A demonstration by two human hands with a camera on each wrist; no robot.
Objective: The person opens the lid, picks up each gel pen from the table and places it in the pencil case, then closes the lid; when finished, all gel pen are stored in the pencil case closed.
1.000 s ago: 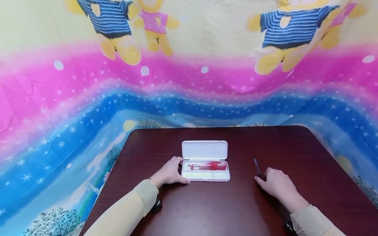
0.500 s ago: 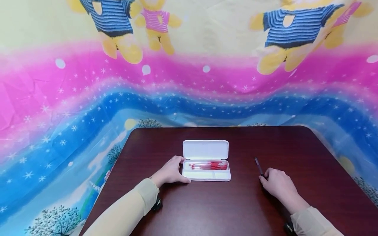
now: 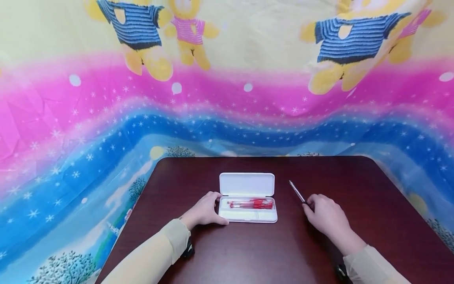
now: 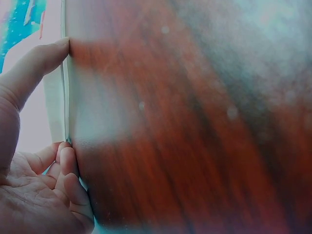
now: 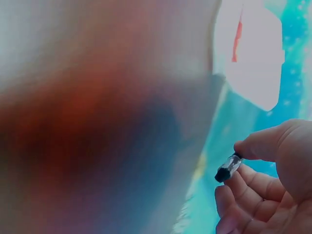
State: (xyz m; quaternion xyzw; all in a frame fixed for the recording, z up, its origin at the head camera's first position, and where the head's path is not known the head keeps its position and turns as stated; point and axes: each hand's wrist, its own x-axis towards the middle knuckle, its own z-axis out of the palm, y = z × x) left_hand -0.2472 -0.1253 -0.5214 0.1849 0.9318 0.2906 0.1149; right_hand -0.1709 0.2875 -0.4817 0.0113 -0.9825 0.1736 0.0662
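Observation:
A white pencil case [image 3: 239, 214] stands open on the table, its lid [image 3: 246, 184] raised at the back. Several red pens [image 3: 251, 203] with clear barrels lie in its rear compartment; the front compartments are bare. My left hand [image 3: 205, 209] grips the case's left end, thumb at the front corner and fingers at the rear; the left wrist view shows the thumb [image 4: 53, 53] against the case edge. To the right of the case, my right hand [image 3: 327, 213] pinches a pen [image 3: 297, 191] with a clear barrel and dark end, pointing away and leftward. Its black end [image 5: 223, 174] shows beside the thumb in the right wrist view.
The dark brown wooden table [image 3: 259, 252] has rounded far corners. Behind and around it hangs a printed cloth [image 3: 227, 102] with bears and snowflakes. Dark wrist devices sit at both cuffs.
My right hand has moved left and away from me, bringing the pen closer to the case, its far end angled more to the left. My left hand keeps its hold on the pencil case.

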